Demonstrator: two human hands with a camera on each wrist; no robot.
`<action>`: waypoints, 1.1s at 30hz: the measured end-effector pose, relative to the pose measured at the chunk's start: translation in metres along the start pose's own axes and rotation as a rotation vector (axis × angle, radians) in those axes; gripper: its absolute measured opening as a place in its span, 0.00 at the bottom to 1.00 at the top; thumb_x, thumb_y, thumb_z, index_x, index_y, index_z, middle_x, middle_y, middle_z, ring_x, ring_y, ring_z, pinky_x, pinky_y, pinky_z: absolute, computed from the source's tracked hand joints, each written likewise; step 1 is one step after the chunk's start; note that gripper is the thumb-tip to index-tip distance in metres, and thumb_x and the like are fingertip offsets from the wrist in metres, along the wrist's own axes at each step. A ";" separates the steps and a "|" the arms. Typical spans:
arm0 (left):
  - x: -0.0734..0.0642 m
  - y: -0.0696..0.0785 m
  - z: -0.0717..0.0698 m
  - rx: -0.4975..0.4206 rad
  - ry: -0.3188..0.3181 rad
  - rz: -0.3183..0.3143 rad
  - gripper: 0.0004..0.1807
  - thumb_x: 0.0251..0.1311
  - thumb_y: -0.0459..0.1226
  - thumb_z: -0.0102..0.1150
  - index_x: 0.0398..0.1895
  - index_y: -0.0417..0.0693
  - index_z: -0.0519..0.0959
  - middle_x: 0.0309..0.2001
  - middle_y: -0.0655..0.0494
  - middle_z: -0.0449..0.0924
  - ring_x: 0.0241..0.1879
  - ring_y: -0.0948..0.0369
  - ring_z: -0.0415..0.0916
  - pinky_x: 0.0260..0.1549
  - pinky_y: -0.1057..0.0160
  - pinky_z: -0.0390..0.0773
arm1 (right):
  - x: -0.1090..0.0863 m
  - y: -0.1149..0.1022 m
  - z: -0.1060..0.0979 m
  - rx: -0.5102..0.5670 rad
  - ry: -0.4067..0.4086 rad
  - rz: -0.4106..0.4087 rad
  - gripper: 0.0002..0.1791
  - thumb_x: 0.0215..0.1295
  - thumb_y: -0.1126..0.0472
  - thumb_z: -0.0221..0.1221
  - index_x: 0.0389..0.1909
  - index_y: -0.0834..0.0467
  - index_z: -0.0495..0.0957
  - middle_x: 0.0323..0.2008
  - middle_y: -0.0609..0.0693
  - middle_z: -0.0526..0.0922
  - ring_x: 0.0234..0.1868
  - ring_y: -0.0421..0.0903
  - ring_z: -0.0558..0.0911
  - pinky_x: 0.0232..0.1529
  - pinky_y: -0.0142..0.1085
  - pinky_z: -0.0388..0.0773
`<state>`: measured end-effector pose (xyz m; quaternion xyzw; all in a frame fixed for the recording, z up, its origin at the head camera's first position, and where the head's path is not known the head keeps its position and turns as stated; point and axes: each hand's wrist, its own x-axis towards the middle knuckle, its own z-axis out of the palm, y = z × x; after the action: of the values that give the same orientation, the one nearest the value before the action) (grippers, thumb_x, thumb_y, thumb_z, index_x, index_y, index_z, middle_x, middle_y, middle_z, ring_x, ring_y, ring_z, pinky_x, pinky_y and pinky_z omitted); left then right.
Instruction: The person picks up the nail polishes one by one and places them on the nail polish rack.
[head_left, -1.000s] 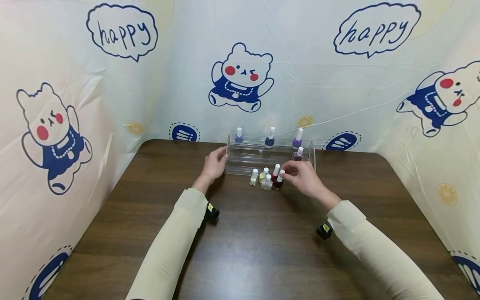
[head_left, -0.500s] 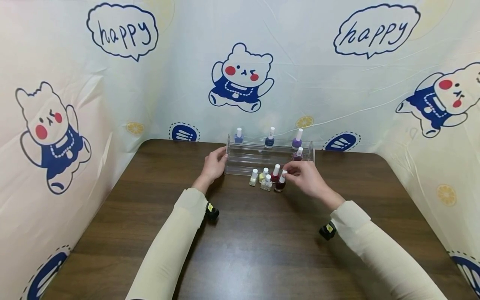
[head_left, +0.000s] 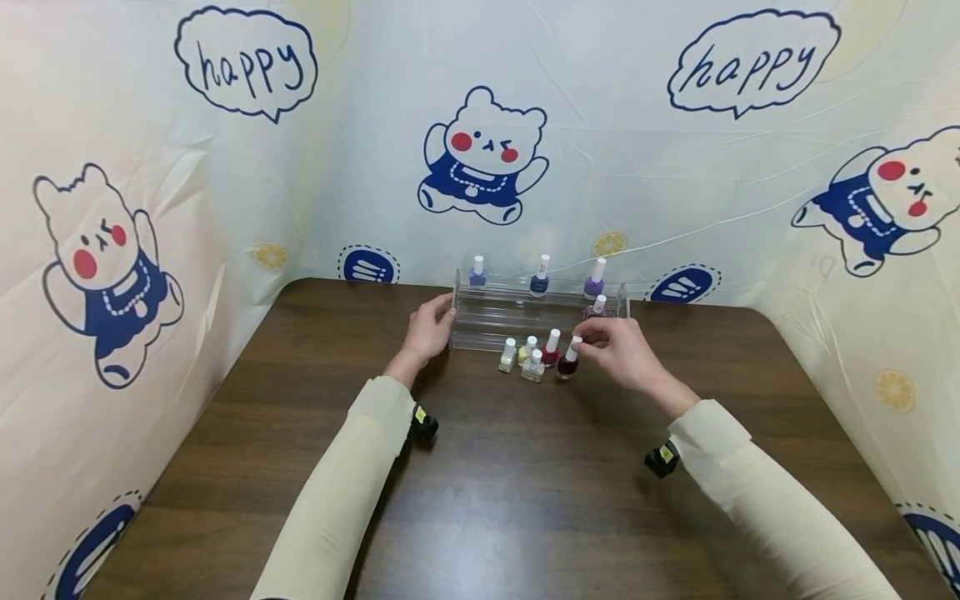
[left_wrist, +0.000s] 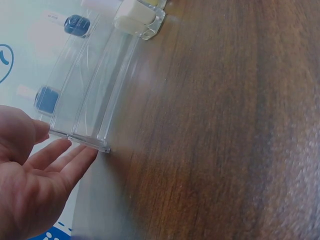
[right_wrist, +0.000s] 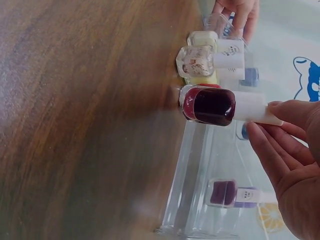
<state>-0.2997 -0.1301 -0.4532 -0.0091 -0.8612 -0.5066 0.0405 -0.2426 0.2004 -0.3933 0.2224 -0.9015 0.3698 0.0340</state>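
My right hand (head_left: 618, 354) pinches the white cap of a dark red nail polish bottle (right_wrist: 212, 106) between thumb and fingers. The bottle hangs tilted, close over the table in front of the clear display rack (head_left: 495, 340). At the rack's left end, my left hand (left_wrist: 42, 185) rests its fairly straight fingers and thumb against the end panel. Left of the held bottle stand a red polish bottle (head_left: 551, 348), a clear one with flecks (right_wrist: 196, 61), a yellow one (head_left: 527, 350) and a pale one (head_left: 507, 355).
On the rack's top tier stand a light blue bottle (head_left: 477, 272), a dark blue bottle (head_left: 539, 277) and a purple bottle (head_left: 595, 279). A plum bottle (right_wrist: 223, 192) sits one tier lower at the right. Behind the brown table (head_left: 480, 492) hangs a printed curtain (head_left: 360, 167).
The right hand has moved the dark red nail polish bottle a little to the right, away from the red bottle and the rest of the group. My left hand has stayed at the rack.
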 end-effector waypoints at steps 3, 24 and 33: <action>0.000 0.000 -0.001 0.003 0.000 0.003 0.23 0.78 0.36 0.49 0.74 0.48 0.71 0.66 0.43 0.77 0.67 0.48 0.72 0.69 0.48 0.68 | 0.000 -0.001 -0.003 -0.005 0.013 -0.001 0.08 0.64 0.69 0.68 0.43 0.67 0.85 0.39 0.58 0.88 0.40 0.51 0.87 0.45 0.47 0.87; 0.000 0.000 0.000 0.002 -0.004 -0.012 0.23 0.78 0.37 0.49 0.74 0.49 0.70 0.67 0.44 0.76 0.69 0.49 0.70 0.70 0.48 0.67 | 0.003 0.004 -0.022 -0.055 0.085 -0.008 0.05 0.64 0.69 0.68 0.39 0.65 0.86 0.38 0.59 0.89 0.39 0.53 0.88 0.43 0.49 0.87; 0.000 0.000 0.000 -0.001 -0.009 -0.025 0.23 0.79 0.37 0.49 0.74 0.50 0.70 0.67 0.44 0.76 0.68 0.49 0.70 0.69 0.48 0.68 | 0.004 0.007 -0.027 -0.060 0.108 -0.015 0.05 0.65 0.70 0.67 0.41 0.66 0.86 0.39 0.60 0.89 0.39 0.54 0.88 0.44 0.50 0.86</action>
<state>-0.2994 -0.1303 -0.4528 -0.0007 -0.8611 -0.5075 0.0304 -0.2519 0.2214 -0.3773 0.2080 -0.9072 0.3539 0.0919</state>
